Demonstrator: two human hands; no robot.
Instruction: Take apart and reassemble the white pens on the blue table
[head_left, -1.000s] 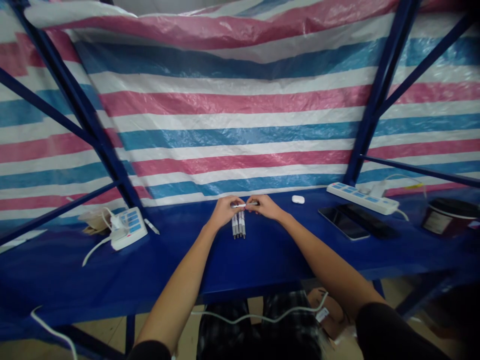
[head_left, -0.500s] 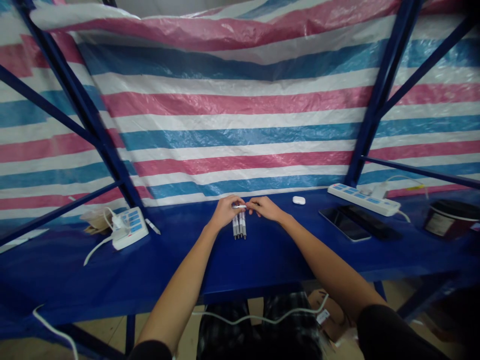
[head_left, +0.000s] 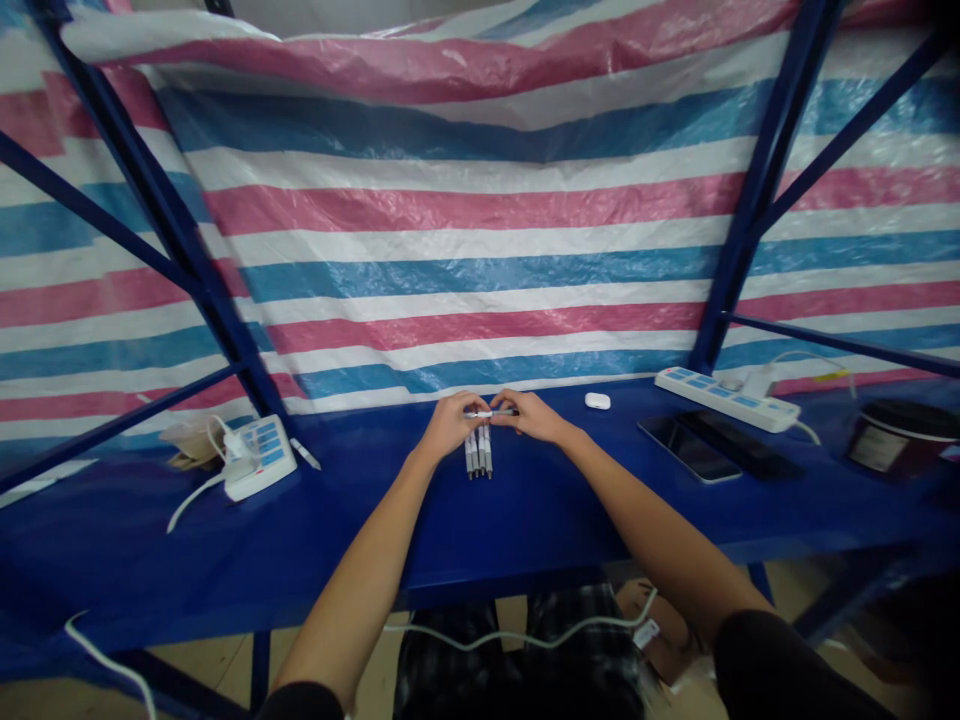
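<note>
A slim white pen (head_left: 484, 414) lies level between my two hands, above the far ends of several pens. My left hand (head_left: 448, 424) pinches its left end. The fingers of my right hand (head_left: 529, 414) are closed on its right end, where a dark tip shows. Below the hands, several white and grey pens (head_left: 478, 455) lie side by side on the blue table (head_left: 525, 520), their dark tips towards me.
A white power strip (head_left: 262, 458) and a single pen (head_left: 306, 454) are at left. To the right are a small white case (head_left: 598, 401), a phone (head_left: 690, 448), another power strip (head_left: 727, 398) and a dark tub (head_left: 900, 438). Striped sheeting (head_left: 480, 210) hangs behind.
The fingers of my right hand have shifted along the held pen, and more of its right end now shows. My left hand has hardly moved.
</note>
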